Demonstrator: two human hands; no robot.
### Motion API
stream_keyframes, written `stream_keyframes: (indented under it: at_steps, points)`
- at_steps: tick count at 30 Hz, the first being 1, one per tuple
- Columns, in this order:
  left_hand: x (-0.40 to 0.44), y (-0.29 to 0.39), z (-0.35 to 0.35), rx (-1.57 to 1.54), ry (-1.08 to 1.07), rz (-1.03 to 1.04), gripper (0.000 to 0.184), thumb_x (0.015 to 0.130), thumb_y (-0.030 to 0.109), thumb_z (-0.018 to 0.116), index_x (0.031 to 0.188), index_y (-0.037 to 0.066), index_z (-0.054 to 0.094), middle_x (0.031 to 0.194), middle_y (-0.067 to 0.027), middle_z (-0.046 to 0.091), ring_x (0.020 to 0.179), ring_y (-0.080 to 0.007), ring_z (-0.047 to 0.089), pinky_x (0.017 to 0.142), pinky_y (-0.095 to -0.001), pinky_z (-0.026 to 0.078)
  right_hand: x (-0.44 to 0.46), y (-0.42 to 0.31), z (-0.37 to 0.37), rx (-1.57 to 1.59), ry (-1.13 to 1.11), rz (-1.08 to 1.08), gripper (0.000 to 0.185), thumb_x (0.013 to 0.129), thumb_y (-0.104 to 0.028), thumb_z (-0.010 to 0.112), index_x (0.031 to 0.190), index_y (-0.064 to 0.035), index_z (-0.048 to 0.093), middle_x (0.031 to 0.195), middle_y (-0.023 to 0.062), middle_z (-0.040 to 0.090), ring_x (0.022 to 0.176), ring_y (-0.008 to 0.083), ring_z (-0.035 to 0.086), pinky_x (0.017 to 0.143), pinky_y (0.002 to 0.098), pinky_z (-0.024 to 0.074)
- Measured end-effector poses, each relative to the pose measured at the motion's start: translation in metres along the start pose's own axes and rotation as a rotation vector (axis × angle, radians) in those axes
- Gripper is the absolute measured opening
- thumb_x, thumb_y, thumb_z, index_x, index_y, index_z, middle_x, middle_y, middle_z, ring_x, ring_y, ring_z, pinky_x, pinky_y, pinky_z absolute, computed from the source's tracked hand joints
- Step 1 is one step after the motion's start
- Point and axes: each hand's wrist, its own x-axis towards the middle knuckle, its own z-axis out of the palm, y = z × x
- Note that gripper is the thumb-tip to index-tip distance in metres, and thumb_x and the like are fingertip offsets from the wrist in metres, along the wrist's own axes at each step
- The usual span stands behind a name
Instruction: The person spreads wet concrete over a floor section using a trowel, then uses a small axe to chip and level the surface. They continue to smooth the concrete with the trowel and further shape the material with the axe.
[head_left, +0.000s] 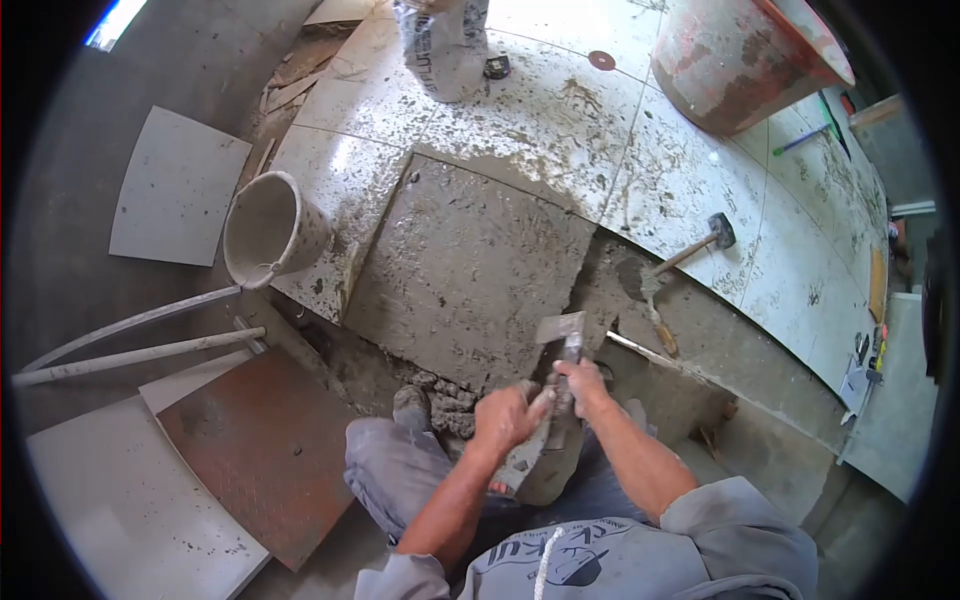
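My right hand [583, 388] is wrapped around the handle of a mortar-smeared flat trowel [562, 327], held tilted above my lap. Close to its left side is my left hand [508, 418], fingers curled and thumb pointing at the trowel; what those fingers hold is hidden. Under both hands, a grey, mortar-coated piece [556, 470] shows between my legs. Just ahead lies a square bed of wet grey mortar [470, 270], its surface spread fairly flat. A lumpy heap of mortar [448, 408] sits by my foot at the bed's near edge.
Left of the bed stand a bucket [262, 230] and a brown tile [262, 450]. A mallet [700, 245] and a pointed trowel [655, 315] lie at right. Splattered white floor tiles [690, 190] carry a big tub [740, 60] and a bag [440, 50] at the back.
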Motion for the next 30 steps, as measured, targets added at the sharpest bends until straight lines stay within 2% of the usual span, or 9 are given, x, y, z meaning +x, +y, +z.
stream_keyframes:
  at_steps: [4,10,11,12,15,17,19,24,30]
  points:
    - [0.042,-0.061,-0.096,-0.256,0.6,0.108,0.047,0.084,0.035,0.066,0.113,-0.001,0.062,0.113,-0.0224,0.063,0.109,-0.0351,0.06,0.094,-0.0409,0.046,0.025,-0.015,0.015,-0.467,0.114,-0.192,0.018,0.087,-0.017,0.059,0.093,-0.0025,0.052,0.066,0.0084,0.057,0.048,0.0181,0.058,0.04,0.0333,0.0476]
    - [0.051,-0.208,-0.279,0.015,1.402,0.023,0.043,0.09,0.029,0.058,0.121,-0.001,0.057,0.123,-0.0215,0.057,0.114,-0.0344,0.055,0.099,-0.0435,0.041,0.096,-0.007,0.098,-0.424,0.153,-0.548,0.027,0.091,-0.027,0.058,0.1,-0.0025,0.051,0.072,0.0115,0.059,0.049,0.0168,0.059,0.043,0.0331,0.0487]
    - [0.063,-0.245,-0.295,0.12,1.422,0.011,0.042,0.091,0.03,0.057,0.121,0.0,0.058,0.124,-0.0212,0.056,0.116,-0.034,0.053,0.101,-0.0465,0.037,0.103,0.006,0.118,-0.437,0.24,-0.5,0.023,0.092,-0.02,0.058,0.097,-0.0021,0.045,0.065,0.0072,0.055,0.045,0.0151,0.054,0.04,0.0317,0.0474]
    - [0.08,-0.276,-0.302,0.22,1.441,-0.005,0.042,0.092,0.032,0.056,0.12,0.001,0.058,0.125,-0.021,0.055,0.118,-0.0336,0.052,0.104,-0.0496,0.034,0.202,0.062,0.083,-0.848,0.502,-0.831,0.025,0.091,-0.021,0.059,0.099,-0.0011,0.046,0.064,0.008,0.053,0.043,0.0169,0.054,0.038,0.033,0.0466]
    - [0.126,-0.323,-0.304,0.24,1.367,-0.029,0.043,0.091,0.036,0.055,0.121,0.005,0.059,0.129,-0.0158,0.055,0.126,-0.031,0.046,0.109,-0.0595,0.021,0.168,0.053,0.13,-0.9,0.634,-0.774,0.028,0.09,-0.021,0.06,0.101,-0.0002,0.045,0.063,0.0083,0.052,0.042,0.018,0.053,0.036,0.0343,0.0455]
    - [0.156,-0.347,-0.295,0.324,1.328,-0.048,0.041,0.092,0.038,0.054,0.12,0.008,0.06,0.129,-0.0108,0.056,0.129,-0.0296,0.043,0.109,-0.0628,0.015,0.079,0.01,0.183,-0.582,0.445,-0.348,0.029,0.089,-0.021,0.059,0.104,0.0015,0.049,0.07,0.0133,0.058,0.044,0.0213,0.057,0.04,0.0365,0.0474]
    - [0.174,-0.358,-0.287,0.412,1.307,-0.06,0.036,0.091,0.039,0.055,0.117,0.015,0.063,0.13,0.0002,0.056,0.134,-0.0269,0.037,0.108,-0.0677,0.005,0.049,0.003,0.199,-0.517,0.479,-0.392,0.028,0.089,-0.021,0.06,0.102,0.001,0.048,0.068,0.0113,0.057,0.043,0.0194,0.056,0.039,0.035,0.0458]
    - [0.176,-0.358,-0.289,0.412,1.338,-0.036,0.034,0.091,0.039,0.056,0.116,0.017,0.065,0.13,0.0021,0.056,0.135,-0.0288,0.036,0.109,-0.0673,0.004,0.017,-0.043,0.23,-0.367,0.561,-0.834,0.025,0.089,-0.025,0.062,0.092,-0.0023,0.052,0.063,0.0033,0.052,0.043,0.0121,0.051,0.039,0.0285,0.0424]
    - [0.177,-0.367,-0.287,0.473,1.285,-0.016,0.034,0.095,0.041,0.049,0.118,0.021,0.065,0.134,0.0005,0.054,0.136,-0.0287,0.033,0.108,-0.0672,0.0,0.137,-0.026,0.2,-0.477,0.793,-0.836,0.029,0.084,-0.031,0.068,0.079,-0.0043,0.058,0.063,0.0051,0.055,0.049,0.0137,0.055,0.045,0.0314,0.0461]
